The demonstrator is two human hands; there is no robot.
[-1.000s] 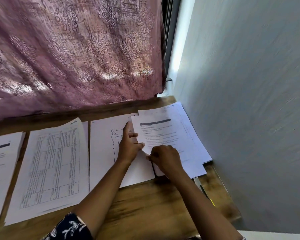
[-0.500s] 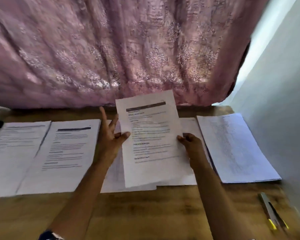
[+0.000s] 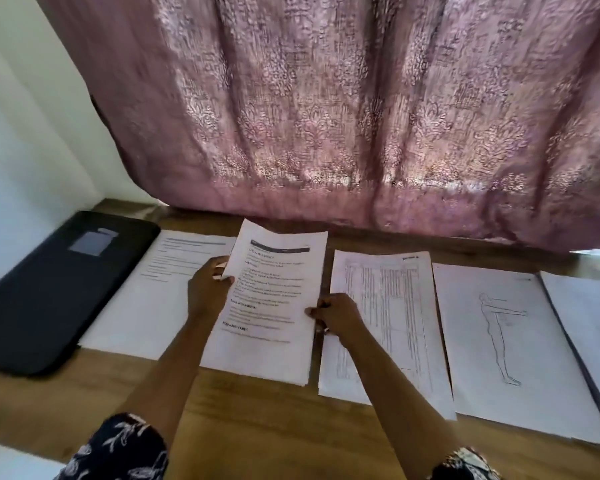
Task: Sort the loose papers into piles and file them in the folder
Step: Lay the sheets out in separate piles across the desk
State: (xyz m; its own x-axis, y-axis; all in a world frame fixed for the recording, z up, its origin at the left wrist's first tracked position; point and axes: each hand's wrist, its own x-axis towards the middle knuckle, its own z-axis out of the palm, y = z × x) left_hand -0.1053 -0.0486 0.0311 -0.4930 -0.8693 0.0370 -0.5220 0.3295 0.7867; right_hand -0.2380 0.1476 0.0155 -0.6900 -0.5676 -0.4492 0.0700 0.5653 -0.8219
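A printed sheet with a dark header bar (image 3: 274, 292) is held between both hands just above a pile on the wooden desk (image 3: 257, 420). My left hand (image 3: 208, 289) grips its left edge and my right hand (image 3: 336, 315) pinches its right edge. A text pile (image 3: 163, 289) lies to its left. To its right lie a pile of tables (image 3: 385, 323), a pile with a line drawing of a standing figure (image 3: 506, 337), and another pile (image 3: 593, 323) at the far right. A black folder (image 3: 52, 289) lies shut at the far left.
A pink patterned curtain (image 3: 326, 116) hangs behind the desk, down to its back edge. A white wall (image 3: 25, 133) stands at the left. Bare wood shows along the desk's front edge.
The view has swung left, bringing the black folder into sight. Both hands have carried the header-bar sheet from the right-hand pile leftward, over a pile left of the tables.
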